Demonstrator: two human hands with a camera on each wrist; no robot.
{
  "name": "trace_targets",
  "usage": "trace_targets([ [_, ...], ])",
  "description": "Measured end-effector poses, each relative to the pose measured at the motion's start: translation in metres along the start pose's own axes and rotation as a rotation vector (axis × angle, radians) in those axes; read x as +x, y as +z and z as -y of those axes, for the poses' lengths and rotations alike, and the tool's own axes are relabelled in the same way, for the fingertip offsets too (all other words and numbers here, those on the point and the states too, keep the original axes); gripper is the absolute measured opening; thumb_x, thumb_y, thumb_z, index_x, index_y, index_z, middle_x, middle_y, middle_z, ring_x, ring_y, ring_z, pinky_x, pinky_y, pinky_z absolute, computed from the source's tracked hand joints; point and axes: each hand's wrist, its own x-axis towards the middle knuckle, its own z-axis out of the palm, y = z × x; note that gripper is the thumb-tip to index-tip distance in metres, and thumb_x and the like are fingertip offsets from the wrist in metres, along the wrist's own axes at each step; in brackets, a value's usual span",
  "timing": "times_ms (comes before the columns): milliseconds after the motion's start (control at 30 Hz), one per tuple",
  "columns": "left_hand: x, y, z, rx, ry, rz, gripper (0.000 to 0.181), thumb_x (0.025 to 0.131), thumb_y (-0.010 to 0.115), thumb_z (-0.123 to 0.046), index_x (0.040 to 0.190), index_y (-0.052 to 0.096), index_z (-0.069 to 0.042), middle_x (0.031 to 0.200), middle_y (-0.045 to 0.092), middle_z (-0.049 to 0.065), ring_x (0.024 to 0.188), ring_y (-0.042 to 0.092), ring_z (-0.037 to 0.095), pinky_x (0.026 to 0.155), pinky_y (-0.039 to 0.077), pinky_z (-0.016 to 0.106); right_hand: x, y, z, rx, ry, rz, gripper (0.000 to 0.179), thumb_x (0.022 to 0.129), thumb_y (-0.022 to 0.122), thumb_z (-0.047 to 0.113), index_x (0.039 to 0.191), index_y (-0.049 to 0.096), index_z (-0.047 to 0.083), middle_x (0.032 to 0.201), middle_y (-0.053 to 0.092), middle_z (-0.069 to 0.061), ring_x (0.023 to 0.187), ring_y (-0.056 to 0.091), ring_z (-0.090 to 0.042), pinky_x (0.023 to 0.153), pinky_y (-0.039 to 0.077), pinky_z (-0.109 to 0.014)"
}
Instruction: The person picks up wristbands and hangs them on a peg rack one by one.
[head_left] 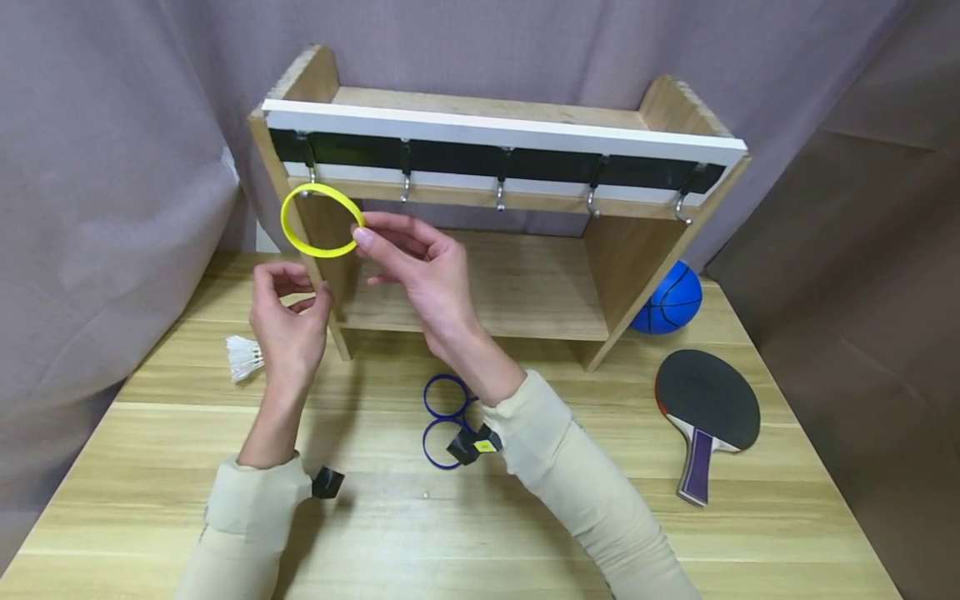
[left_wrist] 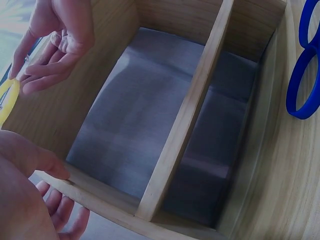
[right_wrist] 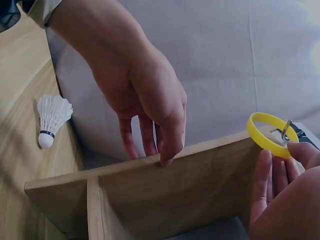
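Observation:
My right hand [head_left: 431, 279] pinches a thin yellow ring [head_left: 322, 252] between thumb and fingertips. The ring is level with the leftmost metal hook [head_left: 312, 171] on the wooden shelf [head_left: 480, 283]. In the right wrist view, the hook [right_wrist: 285, 131] overlaps the yellow ring [right_wrist: 259, 138]; I cannot tell whether it passes through. Lower down, my left hand [head_left: 288, 329] grips the shelf's left side panel. In the left wrist view, the left thumb lies on the panel's edge [left_wrist: 95, 196], with the other fingers around its outer side.
A white shuttlecock [head_left: 244, 359] lies left of the shelf. Joined blue rings [head_left: 444, 377] lie in front, partly behind the right sleeve. At the right are a blue ball [head_left: 671, 300] and a table tennis bat [head_left: 708, 400]. More hooks line the white rail [head_left: 510, 129].

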Motion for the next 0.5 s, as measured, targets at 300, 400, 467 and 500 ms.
trace_targets([
  [300,-0.002,0.001,-0.001,-0.004,0.003,-0.004,0.029,0.082,0.061,0.012,0.108,0.049,0.016,0.097,0.056,0.022,0.09,0.057,0.028,0.073,0.057,0.021,-0.023,-0.04,0.014,-0.305,-0.047,0.087,0.029,0.086,0.076,0.016,0.114,0.07,0.009,0.106,0.071,-0.005,0.091,0.067,-0.028,0.064,0.062,-0.045],
  [400,-0.002,0.002,-0.001,-0.008,0.003,-0.003,0.029,0.082,0.061,0.012,0.108,0.048,0.016,0.097,0.056,0.022,0.09,0.056,0.027,0.074,0.057,0.022,-0.041,-0.072,0.023,-0.538,0.014,0.165,0.026,0.087,0.076,0.019,0.111,0.071,0.012,0.098,0.071,-0.002,0.083,0.066,-0.025,0.062,0.061,-0.042],
  [467,-0.001,0.001,-0.001,-0.011,0.005,-0.006,0.029,0.082,0.061,0.012,0.108,0.048,0.016,0.097,0.056,0.021,0.09,0.056,0.027,0.075,0.058,0.022,-0.054,-0.094,0.028,-0.745,0.076,0.24,0.021,0.088,0.074,0.022,0.108,0.072,0.014,0.093,0.071,0.003,0.08,0.066,-0.02,0.07,0.06,-0.036],
  [500,-0.001,0.001,-0.002,-0.011,0.006,-0.01,0.029,0.082,0.061,0.012,0.108,0.048,0.016,0.097,0.056,0.02,0.09,0.056,0.026,0.075,0.057,0.022,-0.06,-0.105,0.03,-0.856,0.103,0.279,0.019,0.089,0.074,0.023,0.106,0.072,0.014,0.09,0.071,0.005,0.079,0.066,-0.017,0.071,0.058,-0.033],
])
